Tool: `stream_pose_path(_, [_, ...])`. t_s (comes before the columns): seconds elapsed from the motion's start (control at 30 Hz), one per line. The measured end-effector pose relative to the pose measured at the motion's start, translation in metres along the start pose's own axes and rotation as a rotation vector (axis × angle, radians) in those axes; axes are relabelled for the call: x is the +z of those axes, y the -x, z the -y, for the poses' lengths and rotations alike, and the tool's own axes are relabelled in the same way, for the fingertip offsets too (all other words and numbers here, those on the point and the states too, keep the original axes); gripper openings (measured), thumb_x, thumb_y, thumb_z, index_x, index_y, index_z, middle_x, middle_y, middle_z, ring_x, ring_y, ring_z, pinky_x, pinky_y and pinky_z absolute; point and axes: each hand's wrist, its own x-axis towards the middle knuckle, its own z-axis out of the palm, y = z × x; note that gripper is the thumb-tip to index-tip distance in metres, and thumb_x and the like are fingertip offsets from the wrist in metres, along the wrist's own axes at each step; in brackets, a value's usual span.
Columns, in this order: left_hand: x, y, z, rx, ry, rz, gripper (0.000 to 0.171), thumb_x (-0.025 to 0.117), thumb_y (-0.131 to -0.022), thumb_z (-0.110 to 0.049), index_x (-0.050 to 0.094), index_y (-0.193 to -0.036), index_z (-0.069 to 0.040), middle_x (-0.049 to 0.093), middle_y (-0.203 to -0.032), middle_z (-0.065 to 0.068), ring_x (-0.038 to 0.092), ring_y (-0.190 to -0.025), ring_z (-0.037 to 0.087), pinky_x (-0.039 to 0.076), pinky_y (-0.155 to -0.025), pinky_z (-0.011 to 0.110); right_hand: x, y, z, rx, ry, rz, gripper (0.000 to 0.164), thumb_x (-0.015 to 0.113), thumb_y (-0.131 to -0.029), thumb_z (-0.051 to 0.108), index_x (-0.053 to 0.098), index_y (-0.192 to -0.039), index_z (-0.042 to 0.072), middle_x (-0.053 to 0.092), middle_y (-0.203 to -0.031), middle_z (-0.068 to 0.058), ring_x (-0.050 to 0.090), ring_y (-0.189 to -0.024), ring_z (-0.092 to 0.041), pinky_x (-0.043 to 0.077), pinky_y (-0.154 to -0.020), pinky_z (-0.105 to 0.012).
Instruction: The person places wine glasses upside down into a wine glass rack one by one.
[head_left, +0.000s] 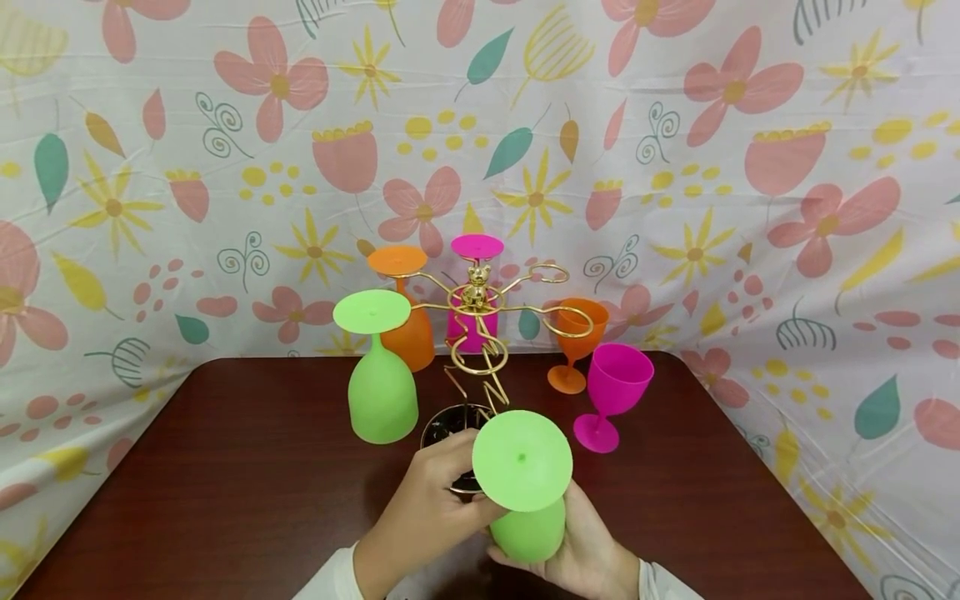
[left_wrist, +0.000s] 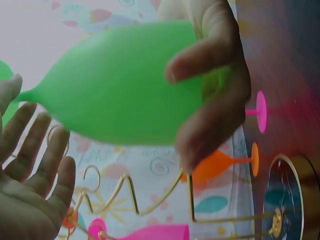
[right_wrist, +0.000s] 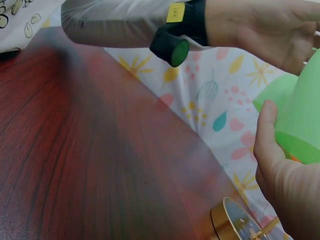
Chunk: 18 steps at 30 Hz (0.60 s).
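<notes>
A light green plastic goblet (head_left: 525, 533) is held upside down, base up, close over the table's near side. My right hand (head_left: 592, 542) grips its bowl near the rim; in the left wrist view the fingers curl round the rim. Up at the stem, my left hand (head_left: 431, 504) has thumb and fingers on either side, just under the round foot (head_left: 522, 460). Behind the hands stands a gold wire goblet rack (head_left: 480, 354) with ring arms and a small bear figure on top. A green goblet (head_left: 382, 400), an orange goblet (head_left: 408, 333) and a pink goblet (head_left: 472, 325) hang in it upside down.
An upright orange goblet (head_left: 576, 333) and an upright pink goblet (head_left: 615, 383) stand right of the rack. The rack's round black base (head_left: 450, 421) is partly hidden by my left hand. A patterned cloth (head_left: 420, 125) hangs behind the dark wooden table (head_left: 247, 467).
</notes>
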Motion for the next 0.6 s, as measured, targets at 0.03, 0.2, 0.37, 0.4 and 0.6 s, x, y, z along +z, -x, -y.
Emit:
stream_pose_path(0.03, [0.002, -0.001, 0.000, -0.011, 0.012, -0.008, 0.033, 0.071, -0.083, -0.023, 0.064, -0.116, -0.018, 0.065, -0.108, -0.005, 0.060, -0.101, 0.008, 0.052, -0.087, 0.029, 0.000, 0.000, 0.000, 0.001, -0.001, 0.001, 0.051, 0.023, -0.098, 0.052, 0.049, -0.129, 0.021, 0.057, -0.125, -0.001, 0.055, -0.114, -0.017, 0.042, -0.102, -0.041])
stream_pose_path(0.2, [0.007, -0.002, -0.003, -0.094, 0.078, -0.013, 0.027, 0.070, -0.084, -0.022, 0.066, -0.111, -0.023, 0.066, -0.104, -0.008, 0.061, -0.096, 0.008, 0.052, -0.085, 0.029, 0.004, -0.002, -0.001, 0.009, -0.015, -0.034, 0.046, 0.026, -0.098, 0.051, 0.050, -0.126, 0.022, 0.057, -0.120, 0.000, 0.054, -0.113, -0.018, 0.040, -0.104, -0.043])
stream_pose_path(0.37, [0.007, -0.001, -0.003, -0.143, 0.110, -0.001, 0.023, 0.066, -0.087, -0.022, 0.066, -0.110, -0.026, 0.064, -0.101, -0.010, 0.060, -0.095, 0.008, 0.052, -0.084, 0.029, 0.008, -0.002, -0.001, 0.005, -0.028, -0.049, 0.046, 0.030, -0.097, 0.052, 0.048, -0.126, 0.021, 0.056, -0.120, 0.000, 0.052, -0.114, -0.019, 0.039, -0.105, -0.044])
stream_pose_path(0.4, [0.007, -0.001, -0.003, -0.137, 0.110, 0.002, 0.023, 0.065, -0.087, -0.022, 0.065, -0.111, -0.026, 0.064, -0.102, -0.009, 0.060, -0.096, 0.008, 0.052, -0.085, 0.029, 0.009, -0.002, -0.001, 0.004, -0.018, -0.040, 0.047, 0.029, -0.097, 0.052, 0.048, -0.127, 0.021, 0.056, -0.120, 0.000, 0.053, -0.114, -0.019, 0.039, -0.105, -0.044])
stream_pose_path(0.6, [0.006, -0.001, -0.002, -0.069, 0.107, 0.014, 0.020, 0.060, -0.091, -0.014, 0.065, -0.110, -0.020, 0.062, -0.100, -0.005, 0.056, -0.092, 0.008, 0.051, -0.082, 0.027, 0.011, -0.002, 0.001, -0.030, 0.051, -0.004, 0.053, 0.023, -0.098, 0.055, 0.050, -0.125, 0.020, 0.059, -0.118, -0.001, 0.056, -0.110, -0.018, 0.041, -0.103, -0.041])
